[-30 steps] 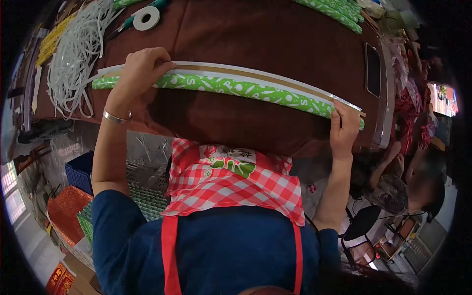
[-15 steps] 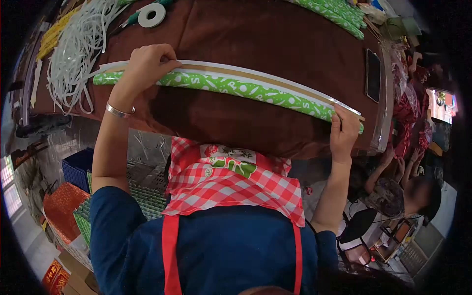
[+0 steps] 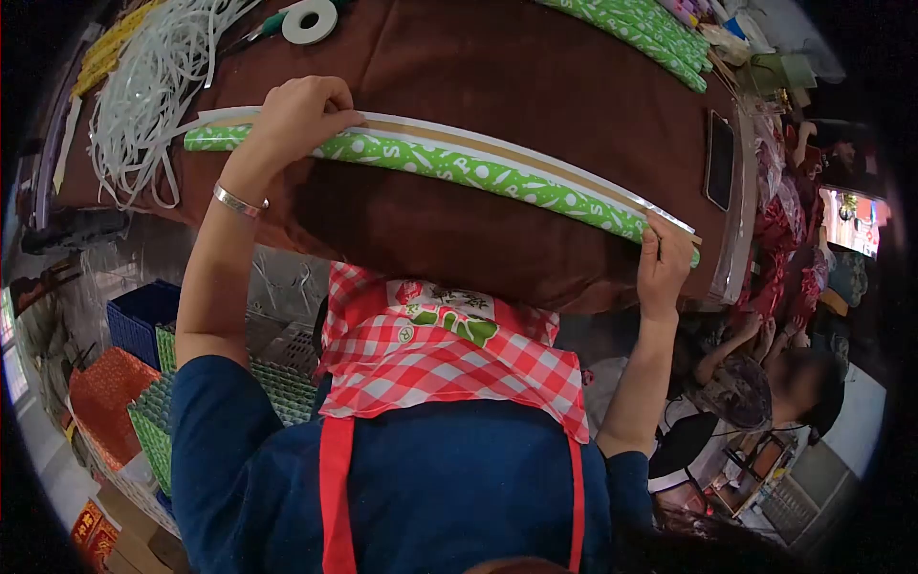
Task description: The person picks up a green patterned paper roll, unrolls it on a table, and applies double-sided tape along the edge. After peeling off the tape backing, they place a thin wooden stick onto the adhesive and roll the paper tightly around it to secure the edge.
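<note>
A long, thin green roll [image 3: 459,170] with white printed shapes and letters lies across the brown cloth in front of me. Along its far side run a tan strip [image 3: 406,130] and a white edge. Near the roll's left part, my left hand [image 3: 304,113] is closed, thumb and fingertips pressed together at the strip. Whether anything separate is between those fingertips is hidden. My right hand [image 3: 666,256] pinches the roll close to its right end, thumb on the near side.
A tangle of white strips [image 3: 158,96] lies at the left. Beyond are a white tape ring [image 3: 309,21] and a green-handled tool [image 3: 270,27]. More green rolls [image 3: 636,36] lie at the far right, near a phone [image 3: 719,161]. A co-worker [image 3: 736,387] is at the right.
The view has turned slightly. Both hands keep their places on the roll, with no clear movement along it.
</note>
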Demonstrator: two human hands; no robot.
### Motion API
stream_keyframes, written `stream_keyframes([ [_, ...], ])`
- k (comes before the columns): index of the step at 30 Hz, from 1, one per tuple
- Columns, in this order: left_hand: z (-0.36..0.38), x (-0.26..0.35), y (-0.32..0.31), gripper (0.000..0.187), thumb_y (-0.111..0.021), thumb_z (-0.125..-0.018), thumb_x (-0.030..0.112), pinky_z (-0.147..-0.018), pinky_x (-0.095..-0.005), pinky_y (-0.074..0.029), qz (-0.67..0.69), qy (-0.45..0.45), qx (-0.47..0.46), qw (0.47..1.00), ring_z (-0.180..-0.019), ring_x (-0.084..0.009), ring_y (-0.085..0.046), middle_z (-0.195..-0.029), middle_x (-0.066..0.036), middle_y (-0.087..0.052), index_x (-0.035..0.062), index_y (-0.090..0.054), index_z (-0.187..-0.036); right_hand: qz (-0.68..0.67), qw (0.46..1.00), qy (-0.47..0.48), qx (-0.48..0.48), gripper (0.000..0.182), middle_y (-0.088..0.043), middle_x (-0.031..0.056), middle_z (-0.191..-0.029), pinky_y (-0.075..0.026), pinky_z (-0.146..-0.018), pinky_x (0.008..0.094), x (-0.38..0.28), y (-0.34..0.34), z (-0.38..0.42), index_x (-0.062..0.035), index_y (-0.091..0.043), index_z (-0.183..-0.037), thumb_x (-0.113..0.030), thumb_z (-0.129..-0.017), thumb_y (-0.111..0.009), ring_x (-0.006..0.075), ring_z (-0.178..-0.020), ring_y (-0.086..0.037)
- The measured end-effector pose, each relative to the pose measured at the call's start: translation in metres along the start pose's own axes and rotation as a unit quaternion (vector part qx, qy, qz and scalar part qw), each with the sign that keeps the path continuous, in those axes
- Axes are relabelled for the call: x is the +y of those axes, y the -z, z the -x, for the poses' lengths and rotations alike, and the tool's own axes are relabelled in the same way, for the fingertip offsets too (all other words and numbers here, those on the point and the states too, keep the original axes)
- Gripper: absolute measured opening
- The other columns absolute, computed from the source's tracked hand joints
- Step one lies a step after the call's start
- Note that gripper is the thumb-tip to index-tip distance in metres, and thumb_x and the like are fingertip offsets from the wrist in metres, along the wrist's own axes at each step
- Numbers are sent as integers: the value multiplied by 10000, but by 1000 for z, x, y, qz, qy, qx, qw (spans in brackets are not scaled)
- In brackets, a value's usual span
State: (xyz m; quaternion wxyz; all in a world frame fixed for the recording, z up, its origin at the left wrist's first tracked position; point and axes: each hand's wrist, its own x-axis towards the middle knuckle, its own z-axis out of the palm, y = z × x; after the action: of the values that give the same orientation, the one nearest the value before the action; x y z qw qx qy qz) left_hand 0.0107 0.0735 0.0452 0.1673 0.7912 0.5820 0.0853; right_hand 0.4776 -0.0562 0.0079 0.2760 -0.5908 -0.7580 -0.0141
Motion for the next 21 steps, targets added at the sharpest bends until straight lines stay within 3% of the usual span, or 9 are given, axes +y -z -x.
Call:
stream_keyframes([
  [6, 0, -6, -8, 222, -728, -770, 293, -655, -406, -511, 13, -28, 37, 999, -726, -278, -672, -755, -85, -695, 77, -701, -806, 71, 996, 33, -30, 217, -666, 140, -1070, -429, -880, 442, -24, 0, -14, -32, -657, -1071, -192, -954, -569, 341, -996, -597],
  [11, 2, -4, -6, 224, -731, -764, 307, -654, -404, -506, 4, -21, 41, 999, -733, -267, -674, -752, -71, -695, 87, -702, -798, -17, 985, 164, -49, 314, -659, 131, -1071, -466, -862, 423, -90, -41, -51, -19, -634, -1089, -170, -825, -713, 324, -1026, -600],
  [15, 1, -5, -6, 232, -726, -768, 320, -656, -407, -503, 18, -12, 28, 999, -740, -262, -676, -759, -67, -698, 90, -701, -793, -96, 961, 247, -78, 359, -644, 99, -1049, -480, -839, 399, -161, -81, -91, -39, -612, -1052, -181, -750, -743, 281, -1000, -594],
  [21, 1, -5, -7, 225, -713, -777, 322, -684, -414, -493, 19, 0, 28, 999, -758, -267, -675, -749, -62, -695, 98, -700, -797, -133, 942, 292, -100, 408, -648, 113, -1035, -497, -840, 402, -221, -125, -122, -16, -584, -1101, -138, -745, -742, 290, -978, -594],
])
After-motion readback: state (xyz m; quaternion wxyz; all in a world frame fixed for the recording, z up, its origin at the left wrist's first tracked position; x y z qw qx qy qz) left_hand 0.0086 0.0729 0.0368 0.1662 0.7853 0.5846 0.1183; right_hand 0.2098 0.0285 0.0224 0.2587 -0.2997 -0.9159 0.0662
